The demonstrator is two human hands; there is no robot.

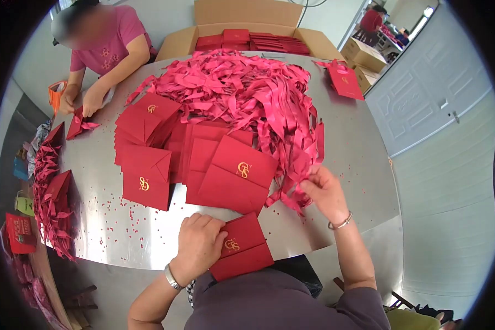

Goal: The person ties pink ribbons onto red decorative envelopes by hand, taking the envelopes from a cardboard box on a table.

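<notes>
My left hand [199,242] is closed on the left edge of a small red bag [242,246] with a gold logo, at the table's front edge against my body. At the right of the ribbon heap, my right hand [322,190] pinches a pink ribbon [298,170]. The big heap of pink ribbons [231,88] lies beyond, across the middle of the table. Between the heap and me are overlapping stacks of flat red bags [242,170], more of them [146,176] to the left.
A co-worker [110,44] handles a red bag at the table's far left. Bags with pink ribbons [52,203] line the left edge. An open carton [247,16] of red bags stands behind the metal table [363,159]. One bag [344,80] lies at the back right.
</notes>
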